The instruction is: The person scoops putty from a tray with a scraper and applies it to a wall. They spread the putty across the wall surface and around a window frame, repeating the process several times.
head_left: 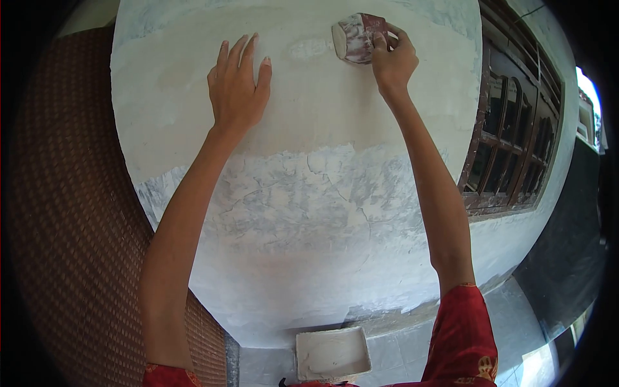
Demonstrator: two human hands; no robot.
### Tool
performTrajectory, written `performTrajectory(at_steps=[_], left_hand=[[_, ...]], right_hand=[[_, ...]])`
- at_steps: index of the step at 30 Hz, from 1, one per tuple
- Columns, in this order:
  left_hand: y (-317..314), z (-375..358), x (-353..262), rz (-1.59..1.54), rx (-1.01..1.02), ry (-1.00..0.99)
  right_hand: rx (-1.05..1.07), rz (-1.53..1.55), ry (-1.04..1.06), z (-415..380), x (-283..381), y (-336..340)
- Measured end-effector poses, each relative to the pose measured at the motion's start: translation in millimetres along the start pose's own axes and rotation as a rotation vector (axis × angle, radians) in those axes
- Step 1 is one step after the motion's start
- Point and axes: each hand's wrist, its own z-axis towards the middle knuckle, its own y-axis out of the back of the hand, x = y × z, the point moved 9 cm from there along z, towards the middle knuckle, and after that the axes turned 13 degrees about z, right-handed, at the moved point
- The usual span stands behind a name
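Observation:
My right hand [394, 61] grips a broad, dark red putty scraper [361, 39] smeared with white, with pale paste along its left edge. Its face is against or close to the upper wall [309, 103]. A lighter, fresh-looking patch [308, 49] lies just left of the tool. My left hand [238, 84] has its fingers spread and rests flat on or very near the wall, farther left. Smooth beige coating covers the upper wall; below it runs a rough grey-white band [290, 193] with cracks and streaks.
A shallow tray [301, 355] of pale paste stands on the grey tiled floor [396, 342] below. To the right is a dark brown wooden window [509, 142] with panes. A woven brown screen [77, 193] borders the wall's left side. Black sheeting [574, 238] hangs far right.

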Motion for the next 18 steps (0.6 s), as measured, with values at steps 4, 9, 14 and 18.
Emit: performTrajectory(at_steps=[4,9,14,18], left_hand=[[6,-4,-7,-0.033,0.002,-0.031],[11,-3,-13,-0.038,-0.002,-0.052],[14,-5,-20,-0.059,-0.032,-0.047],[19,-10,-24,-0.098,-0.023,-0.026]], right_hand=[[-0.261,0.006,-0.151,6,-17,53],[-0.389,0.178,-0.226,7,-19,72],[-0.215,0.177,-0.235,3,4,49],[-0.171,0.250,-0.227,0,11,49]])
